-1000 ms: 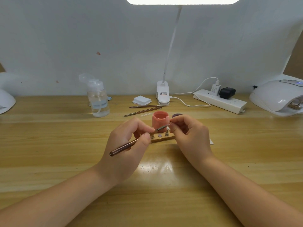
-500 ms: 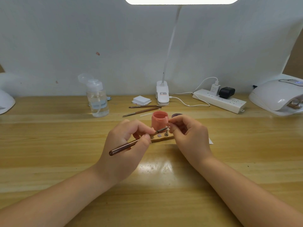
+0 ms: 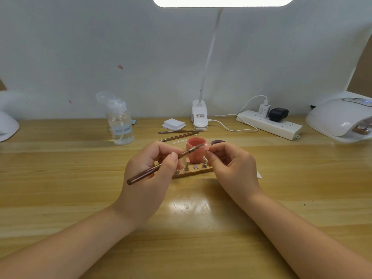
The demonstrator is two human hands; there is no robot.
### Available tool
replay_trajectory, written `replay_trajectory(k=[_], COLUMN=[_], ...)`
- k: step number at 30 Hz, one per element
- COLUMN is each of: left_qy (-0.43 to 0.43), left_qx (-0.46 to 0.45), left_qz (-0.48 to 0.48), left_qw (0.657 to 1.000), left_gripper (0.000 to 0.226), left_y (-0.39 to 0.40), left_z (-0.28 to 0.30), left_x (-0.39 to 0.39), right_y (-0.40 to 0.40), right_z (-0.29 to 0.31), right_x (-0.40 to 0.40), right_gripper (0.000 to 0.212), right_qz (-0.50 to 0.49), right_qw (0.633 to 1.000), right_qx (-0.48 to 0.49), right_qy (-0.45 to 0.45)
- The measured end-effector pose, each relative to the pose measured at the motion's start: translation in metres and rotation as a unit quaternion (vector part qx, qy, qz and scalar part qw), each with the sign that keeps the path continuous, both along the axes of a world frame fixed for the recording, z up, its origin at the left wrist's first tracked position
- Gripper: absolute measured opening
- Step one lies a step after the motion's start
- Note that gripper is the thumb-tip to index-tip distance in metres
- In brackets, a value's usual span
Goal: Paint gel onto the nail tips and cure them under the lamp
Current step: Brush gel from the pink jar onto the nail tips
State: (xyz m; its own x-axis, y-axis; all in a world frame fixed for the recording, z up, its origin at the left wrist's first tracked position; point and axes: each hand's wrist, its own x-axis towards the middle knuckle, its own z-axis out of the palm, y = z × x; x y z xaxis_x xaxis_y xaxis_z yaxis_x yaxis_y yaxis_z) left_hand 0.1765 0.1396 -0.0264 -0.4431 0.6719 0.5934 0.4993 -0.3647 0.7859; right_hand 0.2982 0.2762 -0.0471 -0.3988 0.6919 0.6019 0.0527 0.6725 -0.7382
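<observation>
left hand (image 3: 149, 178) fingers pinching brush (image 3: 161, 166), right hand (image 3: 231, 166) fingers pinching nail tip (image 3: 206, 147)

Wooden table (image 3: 60, 178) against white wall (image 3: 80, 47), desk lamp (image 3: 221, 1) glowing overhead.

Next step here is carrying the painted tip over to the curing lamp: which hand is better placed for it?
The right hand, probably. It already pinches the small pink nail tip, and the white domed curing lamp sits on its side. The left hand grips the thin brown-handled brush.
</observation>
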Motion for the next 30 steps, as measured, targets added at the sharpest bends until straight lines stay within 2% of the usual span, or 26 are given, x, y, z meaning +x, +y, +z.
replay_trajectory(k=[5, 10, 16, 21, 26, 30], left_qy=[-0.013, -0.026, -0.012, -0.082, -0.177, -0.196], left_qx=[-0.020, -0.004, -0.014, 0.008, -0.010, -0.018], left_qz=[-0.006, -0.001, -0.012, 0.044, 0.084, 0.097], left_qw=[1.000, 1.000, 1.000, 0.996, 0.981, 0.976], left_gripper=[0.016, 0.016, 0.012, 0.015, 0.022, 0.022], left_y=[0.002, 0.001, -0.001, 0.005, 0.012, 0.014], left_z=[-0.002, -0.001, 0.000, 0.001, -0.005, -0.006], left_x=[0.002, 0.001, 0.003, -0.005, -0.013, -0.015], right_y=[-0.001, 0.001, 0.000, 0.003, 0.004, -0.002], right_z=[0.001, 0.000, 0.000, 0.000, 0.005, 0.004], right_x=[0.000, 0.000, 0.000, 0.001, 0.000, -0.008], right_gripper=[0.010, 0.009, 0.011, 0.006, 0.005, 0.008], right_qz=[0.005, -0.004, -0.012, -0.038, -0.041, -0.036], right_qw=[1.000, 1.000, 1.000, 0.998, 0.995, 0.997], right_qx=[-0.001, -0.008, -0.008, -0.043, -0.089, -0.060], right_qy=[-0.002, -0.009, -0.012, -0.009, 0.014, -0.025])
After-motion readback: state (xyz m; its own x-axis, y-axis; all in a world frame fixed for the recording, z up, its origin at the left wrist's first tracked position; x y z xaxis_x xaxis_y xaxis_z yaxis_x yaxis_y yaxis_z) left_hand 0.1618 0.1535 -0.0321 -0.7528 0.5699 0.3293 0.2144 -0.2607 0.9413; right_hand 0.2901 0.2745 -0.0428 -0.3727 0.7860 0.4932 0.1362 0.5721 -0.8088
